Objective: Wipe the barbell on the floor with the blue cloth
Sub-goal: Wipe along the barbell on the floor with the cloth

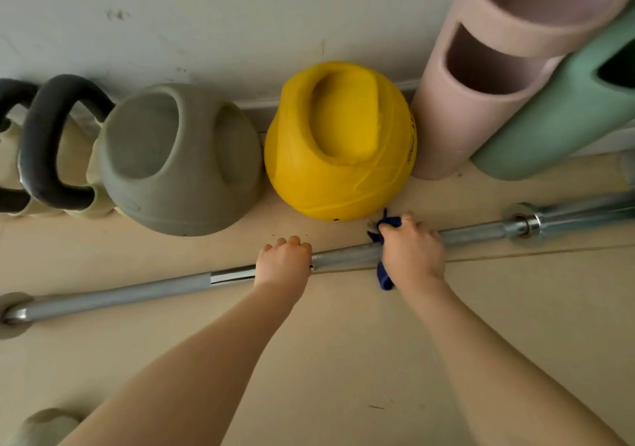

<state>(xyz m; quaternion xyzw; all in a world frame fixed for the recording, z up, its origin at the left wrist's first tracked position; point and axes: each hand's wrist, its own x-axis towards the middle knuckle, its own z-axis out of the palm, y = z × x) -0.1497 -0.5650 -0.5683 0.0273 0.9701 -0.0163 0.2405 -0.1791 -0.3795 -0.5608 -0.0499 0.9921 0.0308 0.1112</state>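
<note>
The barbell lies on the pale floor, running across the view just in front of the yellow ball. Left of that ball along the shaft, the left hand is curled round the bar with nothing else in it. This steadying grip is the first weak point: if it loosens, the round shaft could roll on the floor and slip out from under the wipe. Almost directly below the yellow ball, the right hand is wrapped round the shaft with the blue cloth bunched under it, and cloth ends stick out above and below the fingers. So little cloth shows that a hard stroke might pull it free, or leave bare skin rubbing metal. Sliding toward the collar right of the ball, the knuckles could knock it. The bar looks grey and dull, with one shiny band beside the left hand.
</note>
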